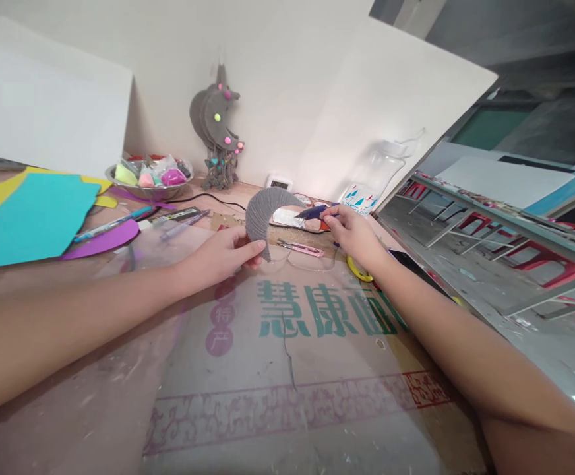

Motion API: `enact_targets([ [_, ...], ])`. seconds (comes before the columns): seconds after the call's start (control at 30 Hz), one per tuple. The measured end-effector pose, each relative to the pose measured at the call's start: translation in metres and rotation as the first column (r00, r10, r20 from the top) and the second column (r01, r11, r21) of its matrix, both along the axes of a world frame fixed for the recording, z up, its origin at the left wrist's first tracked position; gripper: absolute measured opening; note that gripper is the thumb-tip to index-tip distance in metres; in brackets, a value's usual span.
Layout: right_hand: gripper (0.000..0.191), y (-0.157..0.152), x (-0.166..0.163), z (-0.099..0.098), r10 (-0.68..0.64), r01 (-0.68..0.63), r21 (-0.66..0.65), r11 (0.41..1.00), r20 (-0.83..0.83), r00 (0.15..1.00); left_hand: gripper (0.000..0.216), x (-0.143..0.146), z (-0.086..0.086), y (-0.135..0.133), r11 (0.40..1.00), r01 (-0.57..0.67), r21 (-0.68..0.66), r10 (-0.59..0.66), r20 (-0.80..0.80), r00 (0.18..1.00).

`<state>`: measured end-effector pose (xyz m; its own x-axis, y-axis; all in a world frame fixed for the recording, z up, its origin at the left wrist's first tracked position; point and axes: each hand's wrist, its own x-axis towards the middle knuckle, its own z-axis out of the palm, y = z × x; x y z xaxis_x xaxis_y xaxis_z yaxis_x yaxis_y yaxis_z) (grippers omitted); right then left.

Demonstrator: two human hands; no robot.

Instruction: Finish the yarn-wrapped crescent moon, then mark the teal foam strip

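While the gray crescent [260, 214] is held up between the two hands, its lower end is pinched in the fingers of the left hand [225, 256], its hollow facing the right fingers. Clamped round a blue tool [313, 212], the fingers of the right hand [353, 232] aim its tip into that hollow, near the upper end; whether tip and crescent touch is hard to tell. Good work here likely asks the left fingers to hold firmly without bending the end, and the tip to move slowly along the edge, clear of the left fingers. Pink snips [307, 249] lie between the two sets of fingers. Beyond the left fingers is a gray moon ornament [199, 112]; farther left, a bowl [151, 193] sits on the surface [84, 402].
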<state>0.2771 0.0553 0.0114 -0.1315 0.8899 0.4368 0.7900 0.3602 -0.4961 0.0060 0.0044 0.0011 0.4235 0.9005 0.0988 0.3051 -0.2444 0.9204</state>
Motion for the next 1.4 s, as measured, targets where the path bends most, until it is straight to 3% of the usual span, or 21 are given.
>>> enact_targets([
  [0.1,0.016,-0.001,0.0,-0.003,0.1,-0.089,-0.069,0.994,0.179,0.979,0.024,0.0,0.0,0.0,1.0,0.002,0.004,-0.002,-0.003,1.0],
  [0.27,0.02,-0.011,-0.013,-0.005,0.184,-0.112,-0.171,0.979,0.498,0.847,0.026,0.001,0.002,-0.002,1.0,-0.012,0.004,0.012,0.003,1.0],
  [0.47,0.021,-0.016,-0.02,-0.011,0.157,-0.129,-0.089,0.988,0.591,0.791,0.027,-0.001,-0.005,0.003,0.999,0.012,0.046,-0.014,0.038,0.999],
  [0.67,0.025,-0.014,-0.018,-0.026,0.079,-0.074,-0.03,0.997,0.534,0.842,0.026,0.0,-0.014,0.009,0.999,0.039,0.011,-0.04,0.147,0.988],
  [0.8,0.023,-0.015,-0.02,-0.022,-0.02,0.015,0.019,1.0,0.323,0.946,0.024,0.0,-0.01,0.004,0.998,0.043,-0.036,-0.035,0.213,0.976],
  [1.0,0.029,-0.028,-0.036,-0.012,0.142,-0.147,0.092,0.985,0.058,0.988,0.023,0.001,-0.001,-0.003,0.998,-0.025,-0.052,0.036,0.226,0.973],
  [1.17,0.04,-0.052,-0.049,-0.006,0.221,-0.235,0.129,0.963,0.113,0.969,0.021,0.0,0.0,0.004,0.996,-0.047,0.077,0.03,0.21,0.977],
  [1.4,0.038,-0.066,-0.052,-0.012,0.286,-0.302,0.089,0.949,0.158,0.945,0.021,0.0,0.001,0.003,0.987,-0.138,0.083,0.116,0.228,0.967],
])
